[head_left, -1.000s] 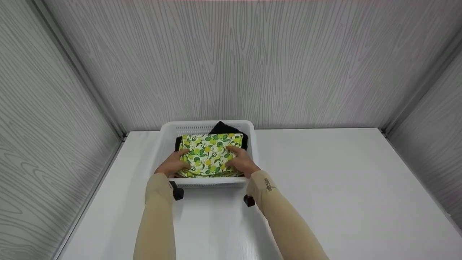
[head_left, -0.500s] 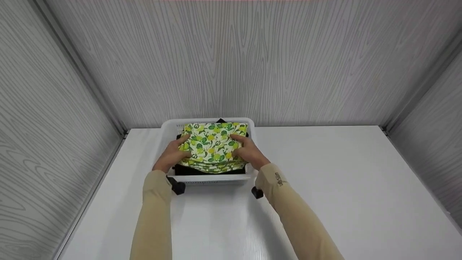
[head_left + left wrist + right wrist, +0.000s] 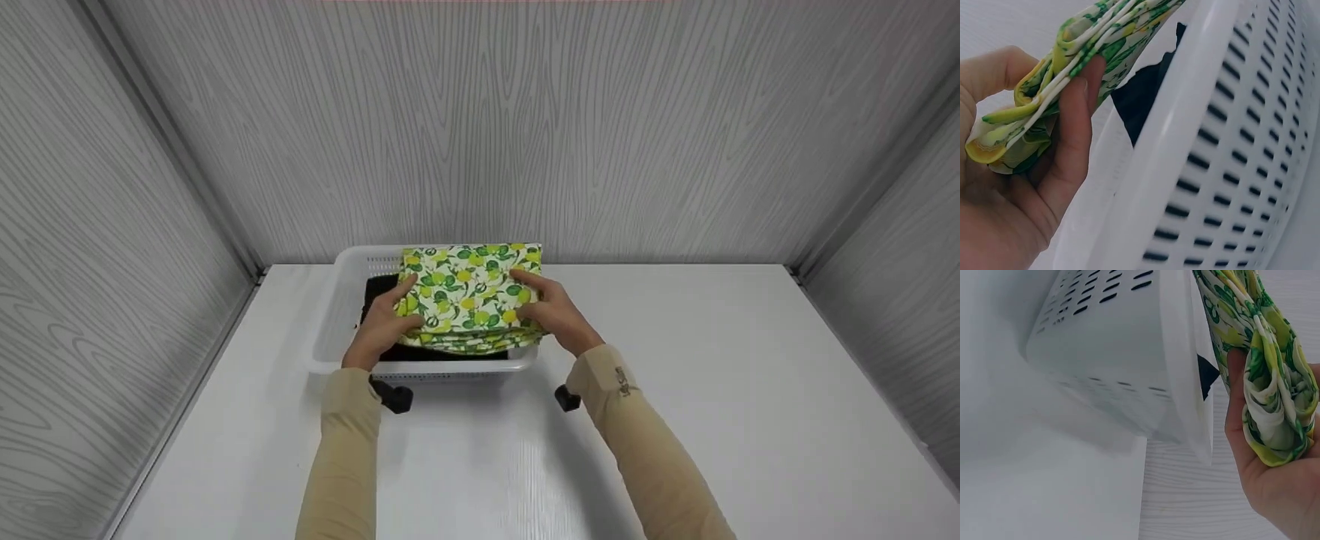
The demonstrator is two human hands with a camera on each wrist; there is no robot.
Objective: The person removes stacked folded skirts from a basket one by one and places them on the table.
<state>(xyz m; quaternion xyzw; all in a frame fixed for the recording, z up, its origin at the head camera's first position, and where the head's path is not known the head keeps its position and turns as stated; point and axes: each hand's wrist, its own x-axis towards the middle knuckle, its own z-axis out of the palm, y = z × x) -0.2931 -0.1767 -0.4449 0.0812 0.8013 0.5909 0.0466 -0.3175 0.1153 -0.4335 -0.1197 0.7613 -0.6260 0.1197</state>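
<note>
A folded cloth (image 3: pixel 472 289) printed with lemons and green leaves is held level above the white basket (image 3: pixel 330 352). My left hand (image 3: pixel 380 328) grips its left edge, thumb on top and fingers underneath, as the left wrist view shows with the layered cloth (image 3: pixel 1044 95). At the opposite edge my right hand (image 3: pixel 559 315) pinches the cloth the same way; its rolled folds (image 3: pixel 1278 405) show in the right wrist view. Black cloth (image 3: pixel 381 289) lies in the basket beneath, partly hidden by the printed cloth.
The basket has slotted walls (image 3: pixel 1241 135) and stands on a white table (image 3: pixel 712 390) near its back edge. Grey wood-grain panels (image 3: pixel 480 127) rise behind and at both sides.
Both hands have lifted the lemon-print cloth up from inside the basket and shifted it to the right, so its right edge now overlaps the basket's right rim. More black cloth shows at left.
</note>
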